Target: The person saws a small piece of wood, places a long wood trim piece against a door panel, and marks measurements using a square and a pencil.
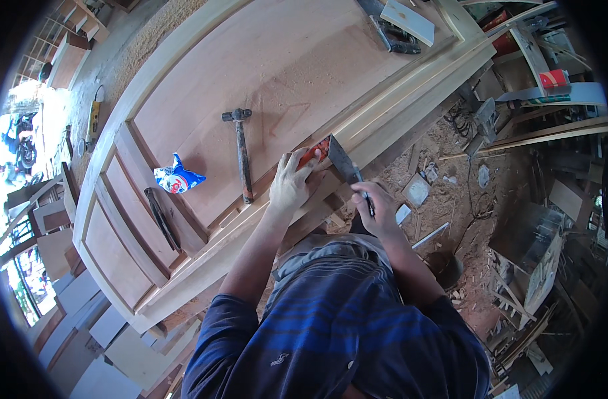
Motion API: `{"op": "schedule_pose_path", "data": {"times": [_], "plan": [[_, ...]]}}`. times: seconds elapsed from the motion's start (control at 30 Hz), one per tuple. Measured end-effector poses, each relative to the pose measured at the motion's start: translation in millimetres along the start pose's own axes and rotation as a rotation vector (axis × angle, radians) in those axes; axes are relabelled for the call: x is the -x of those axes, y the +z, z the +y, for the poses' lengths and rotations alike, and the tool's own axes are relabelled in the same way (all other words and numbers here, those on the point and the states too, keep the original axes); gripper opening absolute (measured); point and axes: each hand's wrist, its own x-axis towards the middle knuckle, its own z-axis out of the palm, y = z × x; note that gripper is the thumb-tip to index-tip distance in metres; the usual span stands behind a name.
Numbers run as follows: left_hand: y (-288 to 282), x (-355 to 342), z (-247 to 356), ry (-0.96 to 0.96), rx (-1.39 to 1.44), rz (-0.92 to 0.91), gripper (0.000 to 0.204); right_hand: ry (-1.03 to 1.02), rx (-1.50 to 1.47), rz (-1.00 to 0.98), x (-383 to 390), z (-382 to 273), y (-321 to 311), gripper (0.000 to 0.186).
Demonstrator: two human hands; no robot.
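Observation:
A try square with a red stock (315,153) and a grey metal blade (344,163) lies across the edge rail of a large panelled wooden piece (204,86). My left hand (289,183) is closed on the red stock, pressing it to the wood. My right hand (378,207) pinches a slim dark marking tool, pencil-like (366,198), beside the blade's near end. Its tip is too small to make out. To the left of my left hand, a claw-less hammer (243,149) rests on the panel, its handle toward me.
A blue-and-white packet (177,178) and a long dark tool (161,218) lie on the panel's left. A handsaw (397,44) sits at the far end under a pale board (408,21). Shavings, cables and offcuts cover the floor (444,193) at right; boards (128,352) are stacked lower left.

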Motion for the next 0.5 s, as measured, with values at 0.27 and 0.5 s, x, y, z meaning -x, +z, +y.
{"op": "schedule_pose_path", "data": {"times": [0.27, 0.5], "plan": [[2, 1, -2, 0.024, -0.003, 0.023, 0.058, -0.124, 0.035, -0.026, -25, -10, 27, 0.035], [0, 1, -1, 0.007, -0.002, 0.007, 0.058, -0.131, 0.088, -0.032, -29, -11, 33, 0.036]]}}
